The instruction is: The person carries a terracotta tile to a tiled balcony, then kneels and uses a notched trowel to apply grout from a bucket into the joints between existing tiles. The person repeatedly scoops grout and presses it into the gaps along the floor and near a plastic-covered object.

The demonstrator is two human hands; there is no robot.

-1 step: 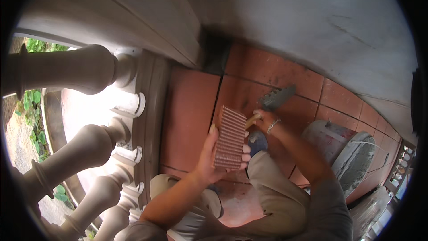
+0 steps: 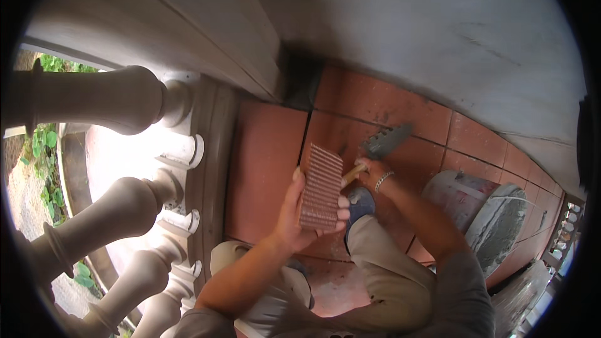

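My left hand (image 2: 292,216) grips a reddish-brown tile (image 2: 321,188) by its two sides, thumb on the left edge and fingertips on the right. The tile's ribbed face is turned up. Closed around a wooden-handled trowel (image 2: 387,141) is my right hand (image 2: 374,174), a chain bracelet at its wrist. The trowel's grey, smeared blade points away to the far right. Its pale handle end comes up to the tile's right edge; whether they touch I cannot tell. Both hands are above the floor, over my bent legs.
A bucket (image 2: 452,197) holding grey mortar (image 2: 501,225) is tilted to my right. Pale balusters (image 2: 113,209) line the left side. A grey wall (image 2: 426,37) closes off the far side, above red floor tiles (image 2: 266,156). My shoe (image 2: 359,202) is beneath the handle.
The tile has moved slightly away from me in the picture. My right hand and the trowel have shifted a little nearer and to the left. Both holds are the same.
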